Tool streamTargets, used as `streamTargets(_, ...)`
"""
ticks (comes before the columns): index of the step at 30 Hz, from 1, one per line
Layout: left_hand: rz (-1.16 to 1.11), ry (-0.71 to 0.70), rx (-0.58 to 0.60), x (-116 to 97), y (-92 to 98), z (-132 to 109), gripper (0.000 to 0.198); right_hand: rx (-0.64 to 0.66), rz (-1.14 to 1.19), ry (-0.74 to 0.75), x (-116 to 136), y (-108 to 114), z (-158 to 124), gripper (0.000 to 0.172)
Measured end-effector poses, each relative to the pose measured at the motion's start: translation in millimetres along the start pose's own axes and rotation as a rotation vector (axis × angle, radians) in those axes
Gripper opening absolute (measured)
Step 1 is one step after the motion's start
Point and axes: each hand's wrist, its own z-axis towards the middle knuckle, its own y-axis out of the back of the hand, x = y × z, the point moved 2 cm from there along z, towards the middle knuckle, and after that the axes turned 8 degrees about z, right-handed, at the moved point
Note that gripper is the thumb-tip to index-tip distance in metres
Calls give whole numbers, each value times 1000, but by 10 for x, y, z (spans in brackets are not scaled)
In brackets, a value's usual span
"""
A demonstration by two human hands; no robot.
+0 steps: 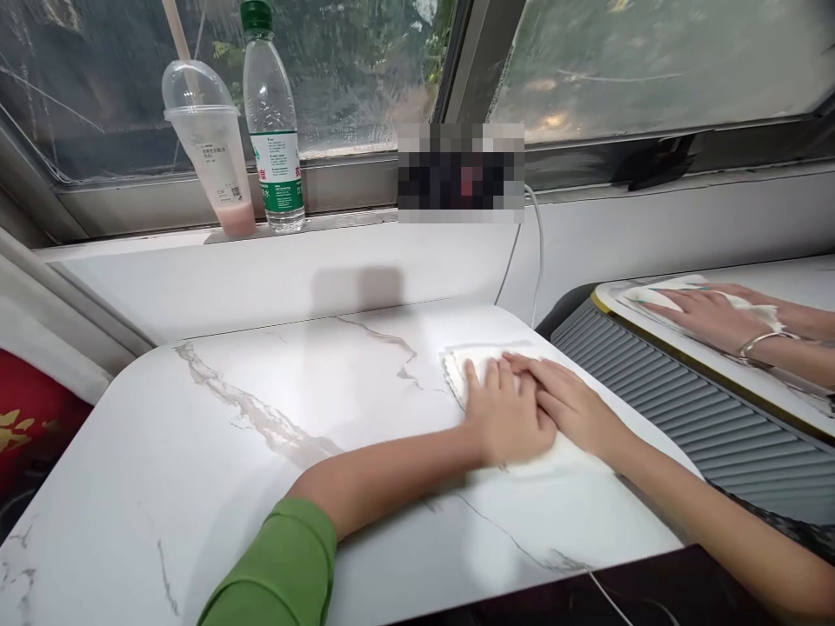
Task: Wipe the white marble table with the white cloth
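A white cloth (486, 355) lies spread on the right part of a white marble-patterned table (313, 374). My left hand (505, 416) rests flat on the cloth, its fingers stretched out and pressing down. Partly over and beside it lies my right hand (574, 404), also flat with fingers extended, touching the cloth and overlapping the left fingers. Much of the cloth's middle is hidden under both hands. Neither hand is wrapped round anything.
On the window sill stand a plastic cup (209, 156) with a straw and a bottle (277, 148) with a green cap. A white cable (538, 252) hangs by the wall. Rightward, another person's hands (724, 317) press a white cloth on a second table (802, 274).
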Motion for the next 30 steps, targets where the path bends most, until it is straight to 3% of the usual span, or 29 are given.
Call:
streamTargets(6,59,26,9,738,-42,602,49,-9,-81,-87,-16,-231,989,43)
streamTargets(8,67,43,19,885,-39,662,49,-13,-97,-116,27,-286,1123,42)
streamTargets(11,73,61,18,942,-24,603,50,-17,-105,-117,97,-326,1108,43)
streamTargets(17,76,-7,69,766,97,92,51,-38,-186,-105,374,-407,595,49)
streamTargets(21,50,-88,83,532,256,-539,54,-24,-209,-28,751,-379,7,52)
streamTargets(26,69,-177,92,220,493,-1349,57,109,-129,150,1231,-166,-696,53)
streamTargets(30,57,-207,118,134,594,-1589,58,104,-105,193,1411,-156,-901,59)
